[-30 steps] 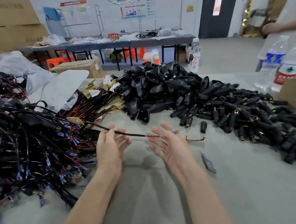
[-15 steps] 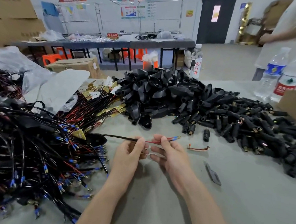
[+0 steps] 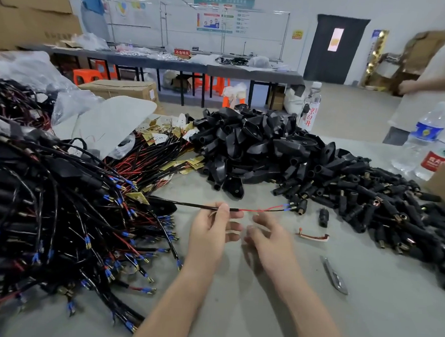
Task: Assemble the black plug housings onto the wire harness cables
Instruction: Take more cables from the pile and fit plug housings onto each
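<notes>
Two hands, left hand (image 3: 209, 232) and right hand (image 3: 269, 239), before one heap of black plug housings (image 3: 256, 144) (far too many to count). In front of the heap: one cable (image 3: 188, 204), one loose plug (image 3: 324, 217), one wire scrap (image 3: 312, 236), one blade (image 3: 334, 276). Right of it: two water bottles (image 3: 425, 134) (image 3: 439, 158).

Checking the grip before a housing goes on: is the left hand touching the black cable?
Touching. The head view shows the left hand pinching the black cable under its thumb, just before the red wire emerges.

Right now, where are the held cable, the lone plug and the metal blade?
held cable (image 3: 193, 205): head view, black sheath.
lone plug (image 3: 324, 217): head view, its body.
metal blade (image 3: 334, 277): head view, mid length.
</notes>
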Motion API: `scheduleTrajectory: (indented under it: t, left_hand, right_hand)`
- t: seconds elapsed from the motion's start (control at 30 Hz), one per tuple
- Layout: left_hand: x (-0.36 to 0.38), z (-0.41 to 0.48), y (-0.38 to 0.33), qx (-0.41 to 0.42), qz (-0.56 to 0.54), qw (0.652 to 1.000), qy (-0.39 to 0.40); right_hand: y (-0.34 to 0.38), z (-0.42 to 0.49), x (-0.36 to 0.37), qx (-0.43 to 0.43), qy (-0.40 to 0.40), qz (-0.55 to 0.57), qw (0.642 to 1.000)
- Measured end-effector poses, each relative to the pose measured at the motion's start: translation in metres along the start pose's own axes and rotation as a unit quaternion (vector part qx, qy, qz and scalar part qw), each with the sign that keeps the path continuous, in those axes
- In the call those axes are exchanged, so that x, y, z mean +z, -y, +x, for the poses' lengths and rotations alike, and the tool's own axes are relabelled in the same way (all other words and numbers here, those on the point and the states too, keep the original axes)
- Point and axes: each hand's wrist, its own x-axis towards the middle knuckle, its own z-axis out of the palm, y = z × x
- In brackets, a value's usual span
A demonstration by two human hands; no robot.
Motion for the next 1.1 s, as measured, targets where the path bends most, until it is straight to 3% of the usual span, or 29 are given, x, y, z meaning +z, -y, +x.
scheduleTrajectory:
  t: [0.1,0.17,0.23,0.33,0.47,0.53,0.6,0.67,0.83,0.97,1.1]
  left_hand:
    - [0.002,0.000,-0.004,-0.007,-0.050,0.999,0.009]
    - [0.002,0.001,-0.006,-0.009,-0.068,0.998,0.014]
    - [0.001,0.001,-0.006,-0.012,-0.078,0.997,0.024]
    - [0.000,0.003,-0.006,-0.015,-0.087,0.996,0.035]
    - [-0.004,0.006,-0.005,-0.016,-0.091,0.994,0.052]
    - [-0.006,0.006,-0.003,-0.019,-0.084,0.994,0.068]
    - [-0.005,0.005,-0.002,-0.026,-0.080,0.994,0.076]
    - [-0.003,0.002,-0.003,-0.029,-0.078,0.993,0.089]
    - [0.017,-0.021,-0.004,-0.051,-0.057,0.986,0.147]
    - [0.034,-0.054,0.000,-0.073,-0.032,0.982,0.174]
    - [0.033,-0.073,0.007,-0.064,0.006,0.987,0.151]
  right_hand:
    - [0.002,0.019,0.009,-0.030,-0.066,-0.074,0.995]
    - [0.011,0.041,0.017,-0.003,-0.070,-0.087,0.994]
    - [0.022,0.067,0.023,0.034,-0.057,-0.144,0.987]
    - [0.040,0.095,0.029,0.020,-0.040,-0.315,0.948]
    - [0.046,0.106,0.028,0.010,0.042,-0.407,0.912]
    - [0.048,0.099,0.020,0.029,0.073,-0.350,0.933]
    - [0.050,0.081,0.006,0.089,0.084,-0.196,0.973]
    - [0.049,0.056,-0.012,0.126,0.084,-0.066,0.986]
    - [0.037,-0.013,-0.064,0.087,0.040,0.107,0.990]
    - [0.011,-0.049,-0.080,0.077,-0.027,0.221,0.972]
    - [-0.007,-0.058,-0.083,0.051,-0.038,0.280,0.958]
